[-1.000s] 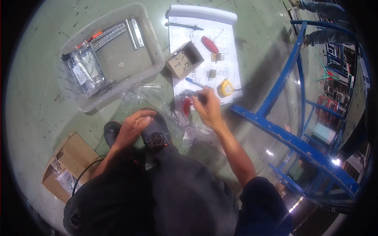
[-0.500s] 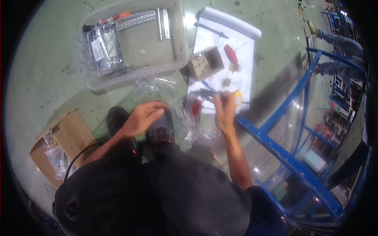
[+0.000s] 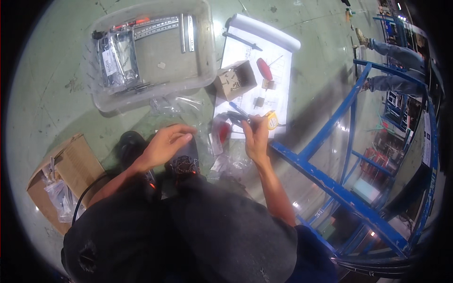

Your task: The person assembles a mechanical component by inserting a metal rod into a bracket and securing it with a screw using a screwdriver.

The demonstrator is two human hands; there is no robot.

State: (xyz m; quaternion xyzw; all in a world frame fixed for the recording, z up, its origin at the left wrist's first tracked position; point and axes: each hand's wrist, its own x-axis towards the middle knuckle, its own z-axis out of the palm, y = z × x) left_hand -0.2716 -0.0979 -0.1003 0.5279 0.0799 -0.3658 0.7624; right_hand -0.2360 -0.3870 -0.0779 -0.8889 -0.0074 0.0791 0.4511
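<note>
A blue metal frame (image 3: 330, 188) spreads over the area to the right of the right hand (image 3: 257, 139). The pale plastic bin (image 3: 204, 61) sits beyond the left hand (image 3: 166, 145), with metal rails (image 3: 190, 33) and bagged parts (image 3: 115, 63) inside. A white sheet of drawings (image 3: 281, 89), curled at its far end, stretches out ahead of the right hand. To the left of the left hand, nearer the body, a brown carton (image 3: 82, 162) stands open. The left hand is empty above a dark shoe, its fingers loosely curved and its thumb a little apart from them. The right hand is over the near end of the sheet, fingertips pinched together on what seems to be a dark tool (image 3: 237, 116), too blurred to identify.

Ahead and to the left of that hand, a small open box (image 3: 229, 87) holds little metal pieces. A screwdriver (image 3: 264, 69) with a red handle lies farther ahead. Just beside the right fingers, on their right, is a yellow tape measure (image 3: 271, 120); a blue pen (image 3: 239, 109) lies just beyond the dark tool.
</note>
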